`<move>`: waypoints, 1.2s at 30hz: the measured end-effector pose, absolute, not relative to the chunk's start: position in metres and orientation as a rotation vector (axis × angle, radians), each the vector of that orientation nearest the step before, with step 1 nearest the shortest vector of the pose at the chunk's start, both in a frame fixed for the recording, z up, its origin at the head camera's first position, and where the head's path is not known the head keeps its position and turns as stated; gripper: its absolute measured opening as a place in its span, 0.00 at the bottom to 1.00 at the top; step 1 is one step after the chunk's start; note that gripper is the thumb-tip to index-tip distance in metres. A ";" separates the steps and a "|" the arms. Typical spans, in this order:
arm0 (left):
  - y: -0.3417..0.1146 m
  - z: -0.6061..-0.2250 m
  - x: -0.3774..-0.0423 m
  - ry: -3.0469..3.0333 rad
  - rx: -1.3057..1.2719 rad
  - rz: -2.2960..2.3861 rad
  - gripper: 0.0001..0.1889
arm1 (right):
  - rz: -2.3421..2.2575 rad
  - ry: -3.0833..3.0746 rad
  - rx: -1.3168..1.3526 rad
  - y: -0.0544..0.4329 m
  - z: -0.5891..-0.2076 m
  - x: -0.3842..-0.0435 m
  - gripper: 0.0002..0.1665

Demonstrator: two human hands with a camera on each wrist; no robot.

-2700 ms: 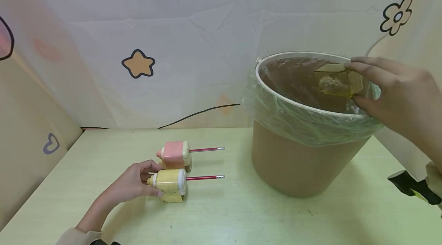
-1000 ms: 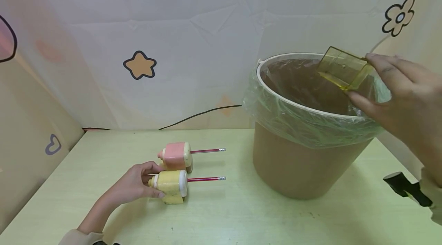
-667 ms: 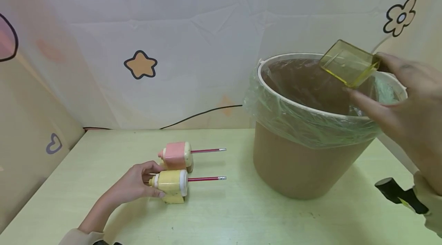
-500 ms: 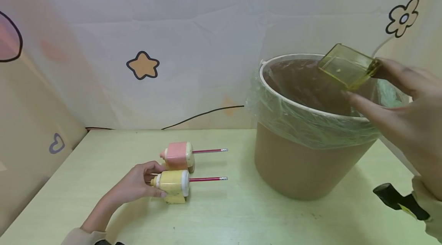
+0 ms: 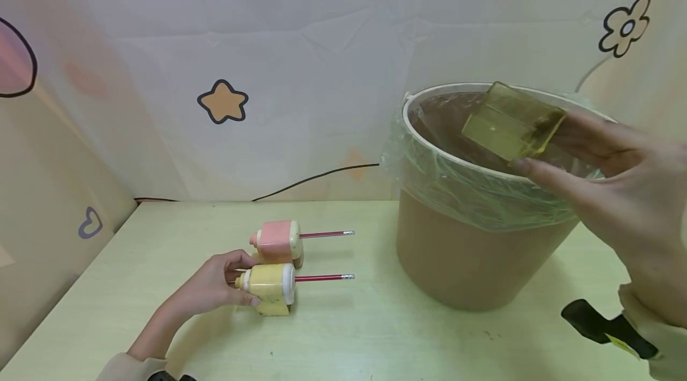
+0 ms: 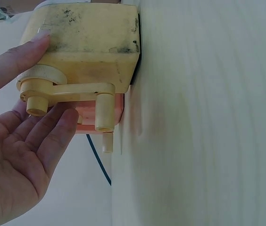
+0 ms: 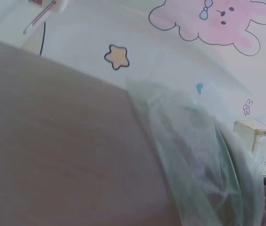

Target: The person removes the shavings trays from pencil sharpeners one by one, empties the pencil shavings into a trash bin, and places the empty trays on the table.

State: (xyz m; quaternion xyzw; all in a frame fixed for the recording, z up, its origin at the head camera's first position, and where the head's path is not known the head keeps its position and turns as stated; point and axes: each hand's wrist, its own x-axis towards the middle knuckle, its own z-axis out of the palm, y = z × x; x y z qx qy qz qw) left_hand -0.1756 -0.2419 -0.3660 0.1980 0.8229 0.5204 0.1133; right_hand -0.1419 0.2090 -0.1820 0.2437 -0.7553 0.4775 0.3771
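My left hand (image 5: pixel 206 288) holds the rear end of a yellow crank pencil sharpener (image 5: pixel 265 288) on the table, thumb on the near side. A red pencil (image 5: pixel 322 278) sticks out of its front. In the left wrist view the sharpener's crank handle (image 6: pixel 83 92) shows between thumb and fingers. Over the mouth of a brown trash bin (image 5: pixel 477 262), my right hand (image 5: pixel 633 190) pinches a see-through yellow shavings drawer (image 5: pixel 510 121) by one end, tilted. Dark matter shows near the gripped end. The drawer (image 7: pixel 253 134) is partly hidden behind the bag in the right wrist view.
Just behind the yellow sharpener stands a pink pencil sharpener (image 5: pixel 275 241) with another pencil (image 5: pixel 327 234) in it. A pale green bag (image 5: pixel 472 202) lines the bin and hangs over its rim. A printed cloth wall (image 5: pixel 300 101) closes off the table's back.
Earlier the drawer was down inside the bin with shavings showing in it. My right hand raised it, tipped it over, and has now moved it left and lower. The left hand stays put.
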 end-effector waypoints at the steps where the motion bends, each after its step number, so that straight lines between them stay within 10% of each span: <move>1: -0.242 -0.366 -0.176 2.418 0.582 1.524 0.28 | 1.258 -1.884 0.659 0.207 -0.183 -0.142 0.34; 36: -0.241 -0.365 -0.176 2.446 0.575 1.498 0.28 | 1.198 -1.700 1.256 0.131 -0.252 -0.141 0.29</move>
